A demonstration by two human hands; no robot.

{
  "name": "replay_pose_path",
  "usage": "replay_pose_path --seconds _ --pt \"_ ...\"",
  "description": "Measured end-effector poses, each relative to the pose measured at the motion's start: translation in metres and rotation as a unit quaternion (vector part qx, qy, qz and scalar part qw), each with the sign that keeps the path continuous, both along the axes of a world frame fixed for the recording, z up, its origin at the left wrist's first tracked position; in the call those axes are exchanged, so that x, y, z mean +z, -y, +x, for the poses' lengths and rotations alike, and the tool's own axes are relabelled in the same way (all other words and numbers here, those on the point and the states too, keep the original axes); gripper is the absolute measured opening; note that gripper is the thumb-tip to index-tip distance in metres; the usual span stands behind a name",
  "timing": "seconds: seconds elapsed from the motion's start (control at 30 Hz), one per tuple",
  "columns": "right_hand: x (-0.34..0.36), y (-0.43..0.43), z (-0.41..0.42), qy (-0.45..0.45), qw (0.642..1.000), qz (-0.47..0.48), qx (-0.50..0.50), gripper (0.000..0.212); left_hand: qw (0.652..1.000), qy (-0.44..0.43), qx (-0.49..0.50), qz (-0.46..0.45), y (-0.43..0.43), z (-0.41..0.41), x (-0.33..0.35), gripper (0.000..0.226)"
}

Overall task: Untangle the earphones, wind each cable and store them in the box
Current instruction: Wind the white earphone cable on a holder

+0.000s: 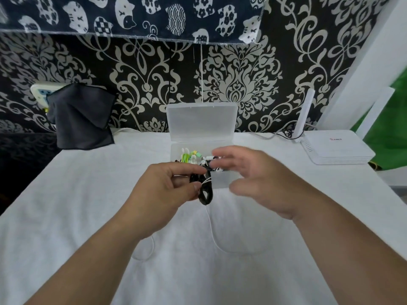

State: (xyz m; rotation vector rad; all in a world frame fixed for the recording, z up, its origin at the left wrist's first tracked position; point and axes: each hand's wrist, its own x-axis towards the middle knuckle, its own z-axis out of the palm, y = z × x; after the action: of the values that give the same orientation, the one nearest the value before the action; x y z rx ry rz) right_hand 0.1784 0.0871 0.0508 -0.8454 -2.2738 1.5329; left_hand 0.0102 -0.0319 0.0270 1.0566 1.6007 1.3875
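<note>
Nearest me, below my fingers, one white cable point(212, 230) lies unwound on the table point(88, 205). It trails in slack loops and rises to my left hand point(167, 186).

That hand pinches one black coil point(206, 195), thumb and fingers point(187, 170) clenched round its upper part. The coil is wound and hangs just in front of the box point(222, 180). The white cable crosses the coil at the pinch. I cannot tell whether it is snagged there or merely held along with it.

My right hand point(248, 175) is blurred, just right of the coil and over the box's near right corner. Its fingers are released, spread, and appear to hold nothing.

Beyond the fingers, the one clear box stands with its lid point(201, 122) up against the wall. Inside I count one green set point(187, 156), wound, and white earpieces point(207, 160) of at least one more set. The rest is hidden by my hands.

Assessment: storing is well under way. The black coil is not yet stowed, and the white cable awaits freeing, winding and stowing.

Far left of the fingers hangs one dark cloth point(81, 117). Far right stands one white router point(337, 148).
</note>
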Motion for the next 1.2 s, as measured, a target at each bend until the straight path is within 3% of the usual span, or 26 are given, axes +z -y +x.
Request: replay_pose_path --seconds 0.07,0.13,0.27,0.43,0.57,0.67,0.83,1.0,1.2 --pt "-0.006 0.005 -0.004 0.032 0.999 -0.029 0.03 0.07 1.0 0.004 -0.006 0.003 0.001 0.0 0.0 0.029" --pt "-0.008 0.006 -0.005 0.073 0.997 -0.006 0.013 0.06 1.0 0.007 -0.007 -0.001 0.002 0.0 0.001 0.028" --pt "-0.003 0.002 -0.003 0.062 0.997 0.021 -0.043 0.003 1.0 -0.01 0.01 -0.02 0.002 0.001 0.003 0.028" --pt "0.005 0.004 -0.006 -0.06 0.993 -0.086 -0.053 0.015 0.996 -0.086 0.003 -0.034 0.002 0.003 0.004 0.03" --pt "0.009 0.001 -0.009 -0.169 0.958 -0.191 -0.132 0.019 0.99 -0.14 0.013 -0.031 0.0 0.005 0.0 0.033" --pt "0.014 0.001 -0.008 -0.23 0.93 -0.252 -0.138 0.021 0.993 -0.113 0.019 -0.032 -0.001 0.007 -0.002 0.034" --pt "0.016 0.007 -0.011 -0.248 0.925 -0.267 -0.109 0.021 0.998 -0.063 0.009 -0.008 -0.002 0.015 -0.004 0.031" --pt "0.017 0.0 -0.008 -0.261 0.915 -0.26 -0.167 0.02 0.999 0.045 -0.006 0.009 0.0 0.017 0.001 0.025" --pt "0.015 0.0 -0.007 -0.255 0.908 -0.285 -0.171 0.022 0.998 0.057 -0.012 0.028 0.001 0.021 0.004 0.033"
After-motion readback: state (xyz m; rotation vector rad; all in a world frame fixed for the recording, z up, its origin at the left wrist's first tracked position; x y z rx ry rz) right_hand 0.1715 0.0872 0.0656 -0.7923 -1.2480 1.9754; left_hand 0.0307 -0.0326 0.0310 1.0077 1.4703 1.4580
